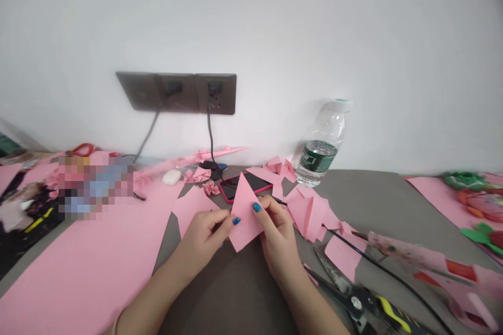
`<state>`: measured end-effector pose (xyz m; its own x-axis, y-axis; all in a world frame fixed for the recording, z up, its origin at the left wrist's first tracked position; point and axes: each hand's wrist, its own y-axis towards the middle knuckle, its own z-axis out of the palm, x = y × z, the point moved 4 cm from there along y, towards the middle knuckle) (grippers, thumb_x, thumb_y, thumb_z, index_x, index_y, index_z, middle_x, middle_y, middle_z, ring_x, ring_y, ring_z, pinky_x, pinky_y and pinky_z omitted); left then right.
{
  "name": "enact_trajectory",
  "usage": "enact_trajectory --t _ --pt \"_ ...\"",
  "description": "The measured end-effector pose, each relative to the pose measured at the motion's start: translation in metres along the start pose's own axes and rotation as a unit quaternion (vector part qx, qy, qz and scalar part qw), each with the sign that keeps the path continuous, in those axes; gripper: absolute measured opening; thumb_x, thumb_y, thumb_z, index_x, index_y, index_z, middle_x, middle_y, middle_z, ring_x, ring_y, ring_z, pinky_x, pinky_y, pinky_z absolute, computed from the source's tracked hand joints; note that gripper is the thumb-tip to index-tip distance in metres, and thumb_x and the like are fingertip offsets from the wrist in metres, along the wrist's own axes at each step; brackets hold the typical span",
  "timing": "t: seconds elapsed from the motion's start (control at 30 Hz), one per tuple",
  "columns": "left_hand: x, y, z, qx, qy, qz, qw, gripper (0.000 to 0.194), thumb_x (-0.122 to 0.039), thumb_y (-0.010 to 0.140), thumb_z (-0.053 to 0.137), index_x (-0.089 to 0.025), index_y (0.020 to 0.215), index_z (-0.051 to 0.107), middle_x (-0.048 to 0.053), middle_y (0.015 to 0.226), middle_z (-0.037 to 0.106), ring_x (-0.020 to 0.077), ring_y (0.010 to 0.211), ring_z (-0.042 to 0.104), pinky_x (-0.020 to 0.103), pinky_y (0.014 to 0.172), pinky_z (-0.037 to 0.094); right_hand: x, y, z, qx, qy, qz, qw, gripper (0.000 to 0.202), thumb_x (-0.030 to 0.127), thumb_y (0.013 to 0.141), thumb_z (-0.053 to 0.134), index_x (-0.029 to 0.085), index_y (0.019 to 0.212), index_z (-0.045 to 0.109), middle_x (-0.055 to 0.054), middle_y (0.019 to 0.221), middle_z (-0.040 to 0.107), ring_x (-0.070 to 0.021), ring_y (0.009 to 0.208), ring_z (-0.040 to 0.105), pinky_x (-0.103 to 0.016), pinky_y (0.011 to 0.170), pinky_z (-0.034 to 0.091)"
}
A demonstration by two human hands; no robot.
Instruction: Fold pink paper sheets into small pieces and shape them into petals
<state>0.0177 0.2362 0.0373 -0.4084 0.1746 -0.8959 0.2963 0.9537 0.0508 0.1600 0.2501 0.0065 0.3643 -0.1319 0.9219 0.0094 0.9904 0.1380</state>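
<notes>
Between my two hands is a pink piece of paper (242, 217), a kite-like shape with its point upward, raised in front of the table. My left hand (208, 234) pinches its left edge between thumb and fingers. On the right edge, my right hand (277, 230) grips it, the thumb with blue nail polish lying on its face. Behind the paper lies a phone (254, 182) in a red case, partly covered by it. Cut and folded pink paper pieces (308, 212) lie just right of my right hand.
A water bottle (319, 149) stands against the wall. At the right lie open scissors (356, 298) with black and yellow handles and a pink glue gun (428, 261) with its cord. A large pink sheet (98, 267) covers the left side. A cable runs from the wall socket (215, 95).
</notes>
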Motion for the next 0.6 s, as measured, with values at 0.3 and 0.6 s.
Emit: enact_trajectory --t 0.3,0.6 --pt "0.001 0.001 -0.004 -0.013 -0.022 0.002 1.000 0.036 -0.036 0.093 0.046 -0.020 0.063 0.034 -0.006 0.059 0.036 0.0103 0.055 0.039 0.022 0.052 0.029 0.000 0.001 0.004 0.018 0.016 0.028 0.999 0.030 0.042 0.085 0.064 0.020 0.071 0.050 0.004 0.065 0.042 -0.0107 0.058 0.035 -0.023 0.054 0.029" --pt "0.008 0.005 -0.015 -0.082 -0.092 0.015 0.992 0.015 -0.033 0.091 0.052 -0.020 0.085 0.050 -0.004 0.070 0.051 0.0104 0.061 0.049 0.019 0.054 0.040 0.000 0.005 0.009 0.060 -0.034 0.020 0.997 0.027 0.042 0.081 0.068 0.020 0.075 0.054 0.002 0.070 0.052 -0.0128 0.063 0.046 -0.022 0.054 0.037"
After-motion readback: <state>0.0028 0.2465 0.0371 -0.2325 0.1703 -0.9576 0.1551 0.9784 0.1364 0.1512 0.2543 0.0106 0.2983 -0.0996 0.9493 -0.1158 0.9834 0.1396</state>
